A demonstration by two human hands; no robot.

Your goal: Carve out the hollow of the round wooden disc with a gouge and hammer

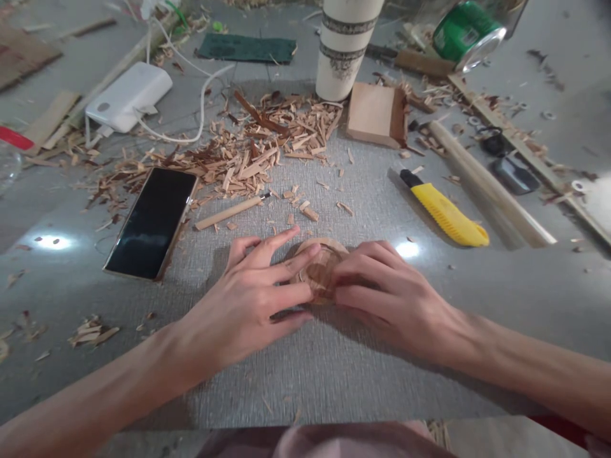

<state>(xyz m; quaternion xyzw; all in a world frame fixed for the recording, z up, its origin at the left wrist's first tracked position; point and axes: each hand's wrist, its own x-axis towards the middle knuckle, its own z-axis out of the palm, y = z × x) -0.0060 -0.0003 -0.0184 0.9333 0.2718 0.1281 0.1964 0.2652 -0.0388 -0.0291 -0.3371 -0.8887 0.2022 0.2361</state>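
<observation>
A small round wooden piece point(321, 270), with a raised rim and a darker hollowed middle, lies flat on the table in front of me. Spread fingers of my left hand point(260, 286) rest on its left side, the tips touching the rim and inner face. My right hand point(394, 283) is closed, its bent fingers bunched against the right side of the piece; whatever is under those fingertips is hidden. Just beyond the left hand lies a wood-handled carving tool point(231, 212) with a dark metal tip.
Wood shavings point(267, 143) are heaped behind the hands. A phone point(151, 222) lies left; a yellow utility knife point(443, 210) lies right. Farther back are a white power bank point(128, 95) with cables, a paper cup point(346, 48), a wood block point(372, 111) and a green can point(465, 35).
</observation>
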